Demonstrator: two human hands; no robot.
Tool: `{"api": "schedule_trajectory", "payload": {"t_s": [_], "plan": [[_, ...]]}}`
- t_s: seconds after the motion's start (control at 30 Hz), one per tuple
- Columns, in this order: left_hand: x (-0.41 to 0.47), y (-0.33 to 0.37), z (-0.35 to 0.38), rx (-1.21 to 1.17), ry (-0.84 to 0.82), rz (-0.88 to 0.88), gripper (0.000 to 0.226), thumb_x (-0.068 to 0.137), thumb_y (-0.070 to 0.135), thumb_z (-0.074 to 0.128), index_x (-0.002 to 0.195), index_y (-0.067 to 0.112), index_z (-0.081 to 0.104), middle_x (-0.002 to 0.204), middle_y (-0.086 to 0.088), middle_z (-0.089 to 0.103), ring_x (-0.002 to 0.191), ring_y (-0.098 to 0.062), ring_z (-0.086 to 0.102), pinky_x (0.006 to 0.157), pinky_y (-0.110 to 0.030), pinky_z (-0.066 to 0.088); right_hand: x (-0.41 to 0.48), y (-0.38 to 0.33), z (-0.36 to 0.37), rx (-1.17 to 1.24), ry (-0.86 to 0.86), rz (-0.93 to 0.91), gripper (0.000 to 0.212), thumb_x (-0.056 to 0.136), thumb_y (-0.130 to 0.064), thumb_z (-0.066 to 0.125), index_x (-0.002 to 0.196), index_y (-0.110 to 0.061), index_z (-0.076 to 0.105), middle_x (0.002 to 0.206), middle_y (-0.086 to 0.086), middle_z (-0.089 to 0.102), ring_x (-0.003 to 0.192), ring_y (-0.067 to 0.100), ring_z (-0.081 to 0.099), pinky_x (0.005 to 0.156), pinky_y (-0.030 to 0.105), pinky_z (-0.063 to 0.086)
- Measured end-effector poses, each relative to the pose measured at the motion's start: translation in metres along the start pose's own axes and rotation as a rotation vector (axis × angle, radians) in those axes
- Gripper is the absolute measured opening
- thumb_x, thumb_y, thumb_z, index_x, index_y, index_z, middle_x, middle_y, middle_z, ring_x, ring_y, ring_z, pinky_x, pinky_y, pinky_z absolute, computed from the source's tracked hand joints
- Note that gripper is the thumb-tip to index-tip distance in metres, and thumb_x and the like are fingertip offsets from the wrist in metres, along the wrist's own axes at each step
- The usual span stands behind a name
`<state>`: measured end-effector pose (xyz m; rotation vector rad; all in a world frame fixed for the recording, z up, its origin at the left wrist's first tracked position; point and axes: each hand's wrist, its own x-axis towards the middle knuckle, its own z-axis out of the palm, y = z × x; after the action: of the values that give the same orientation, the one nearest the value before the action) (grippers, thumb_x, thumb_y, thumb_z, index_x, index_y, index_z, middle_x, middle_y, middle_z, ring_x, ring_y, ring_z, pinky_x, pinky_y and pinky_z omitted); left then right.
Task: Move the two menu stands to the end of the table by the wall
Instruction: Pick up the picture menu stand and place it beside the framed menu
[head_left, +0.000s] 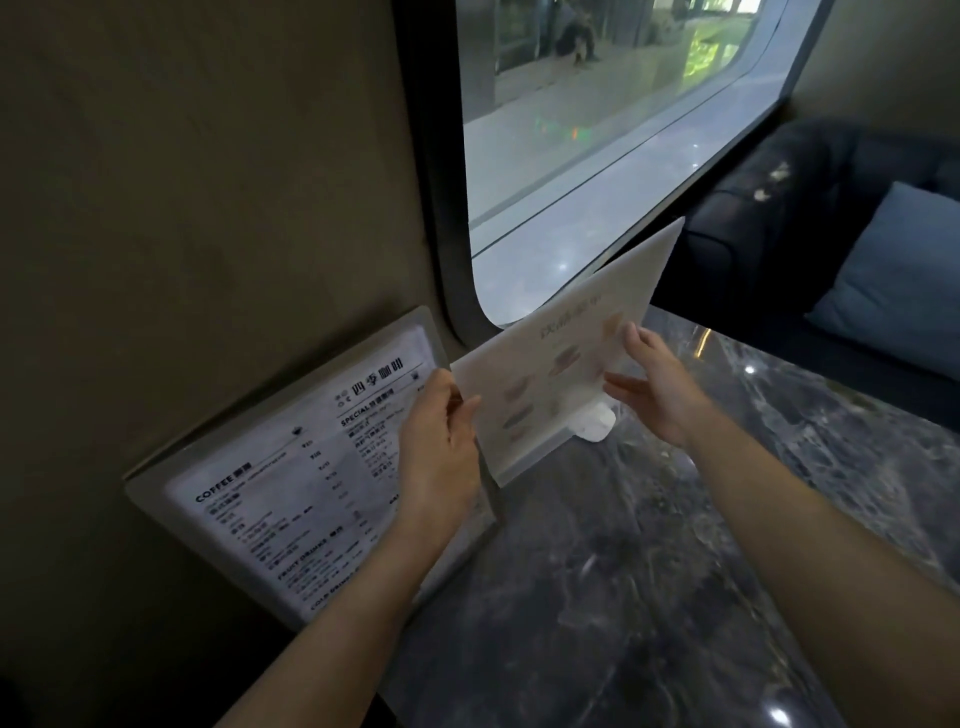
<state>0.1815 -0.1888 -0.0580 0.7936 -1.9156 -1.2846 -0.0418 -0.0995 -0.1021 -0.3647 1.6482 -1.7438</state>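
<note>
A grey-framed coffee menu stand (291, 467) leans against the wall at the table's left end. In front of it stands a pale, frosted menu stand (566, 338) with faint food pictures and a small white foot (592, 423) on the table. My left hand (441, 441) pinches the pale stand's left edge. My right hand (654, 384) rests on its right side, thumb on the front, fingers spread beside the foot. The left hand hides part of the coffee menu.
The dark marble table (649, 571) runs from the wall toward me. A window (597, 130) opens above the table's far end. A dark sofa (779, 208) with a blue cushion (898, 291) stands at the right.
</note>
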Motion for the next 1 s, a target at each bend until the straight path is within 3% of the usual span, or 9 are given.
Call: {"api": "schedule_trajectory", "payload": {"t_s": [0.1, 0.27, 0.37, 0.47, 0.53, 0.67, 0.8, 1.0], "plan": [[0.004, -0.002, 0.003, 0.021, -0.006, 0.011, 0.018, 0.091, 0.014, 0.049, 0.078, 0.025, 0.046, 0.091, -0.014, 0.058, 0.091, -0.033, 0.057, 0.080, -0.053, 0.053, 0.013, -0.006, 0.007, 0.082, -0.040, 0.032, 0.035, 0.085, -0.055, 0.046, 0.112, -0.032, 0.049, 0.125, -0.009, 0.048, 0.114, 0.033, 0.046, 0.098, 0.041, 0.041], [0.013, -0.003, 0.005, -0.013, -0.013, -0.004, 0.011, 0.092, 0.013, 0.048, 0.081, 0.016, 0.047, 0.091, -0.019, 0.058, 0.091, -0.037, 0.056, 0.082, -0.057, 0.050, 0.032, -0.011, 0.013, 0.102, -0.043, 0.074, 0.036, 0.082, -0.060, 0.046, 0.105, -0.032, 0.051, 0.109, -0.014, 0.048, 0.124, 0.041, 0.039, 0.105, 0.050, 0.036], [0.017, 0.000, 0.007, 0.017, -0.007, 0.011, 0.017, 0.092, 0.014, 0.047, 0.078, 0.023, 0.049, 0.086, -0.012, 0.059, 0.086, -0.032, 0.058, 0.079, -0.054, 0.052, 0.038, -0.012, 0.018, 0.115, -0.053, 0.101, 0.030, 0.081, -0.060, 0.046, 0.099, -0.037, 0.051, 0.124, -0.010, 0.040, 0.129, 0.043, 0.034, 0.106, 0.051, 0.036], [0.019, 0.001, 0.010, 0.081, -0.005, 0.048, 0.013, 0.092, 0.013, 0.048, 0.079, 0.018, 0.049, 0.079, -0.009, 0.058, 0.075, -0.026, 0.055, 0.067, -0.054, 0.052, 0.042, -0.013, 0.024, 0.109, -0.056, 0.118, 0.037, 0.081, -0.060, 0.047, 0.108, -0.036, 0.042, 0.145, -0.003, 0.029, 0.131, 0.042, 0.032, 0.102, 0.046, 0.040], [0.021, 0.001, 0.010, 0.093, 0.005, 0.034, 0.013, 0.092, 0.013, 0.047, 0.080, 0.018, 0.049, 0.081, -0.009, 0.059, 0.076, -0.026, 0.056, 0.067, -0.053, 0.052, 0.044, -0.014, 0.028, 0.099, -0.057, 0.118, 0.036, 0.082, -0.059, 0.047, 0.109, -0.036, 0.040, 0.149, -0.001, 0.025, 0.129, 0.042, 0.033, 0.095, 0.043, 0.042], [0.025, 0.001, 0.007, 0.122, 0.017, 0.011, 0.011, 0.092, 0.016, 0.047, 0.083, 0.022, 0.049, 0.085, 0.000, 0.060, 0.081, -0.020, 0.059, 0.071, -0.050, 0.056, 0.048, -0.016, 0.032, 0.100, -0.066, 0.128, 0.021, 0.083, -0.055, 0.048, 0.095, -0.038, 0.047, 0.127, -0.007, 0.035, 0.125, 0.041, 0.036, 0.088, 0.040, 0.044], [0.027, 0.006, 0.006, 0.140, 0.031, 0.046, 0.016, 0.092, 0.019, 0.047, 0.089, 0.034, 0.045, 0.085, 0.017, 0.056, 0.082, -0.006, 0.058, 0.070, -0.043, 0.058, 0.054, -0.014, 0.030, 0.109, -0.066, 0.134, 0.042, 0.082, -0.057, 0.050, 0.114, -0.029, 0.049, 0.134, -0.004, 0.035, 0.128, 0.043, 0.034, 0.096, 0.048, 0.046], [0.036, 0.015, -0.002, 0.150, 0.063, 0.178, 0.020, 0.091, 0.017, 0.049, 0.097, 0.035, 0.045, 0.087, 0.020, 0.052, 0.088, -0.009, 0.058, 0.071, -0.044, 0.059, 0.057, -0.011, 0.030, 0.102, -0.072, 0.141, 0.053, 0.080, -0.057, 0.052, 0.123, -0.028, 0.044, 0.141, 0.001, 0.032, 0.132, 0.044, 0.027, 0.100, 0.057, 0.042]]}}
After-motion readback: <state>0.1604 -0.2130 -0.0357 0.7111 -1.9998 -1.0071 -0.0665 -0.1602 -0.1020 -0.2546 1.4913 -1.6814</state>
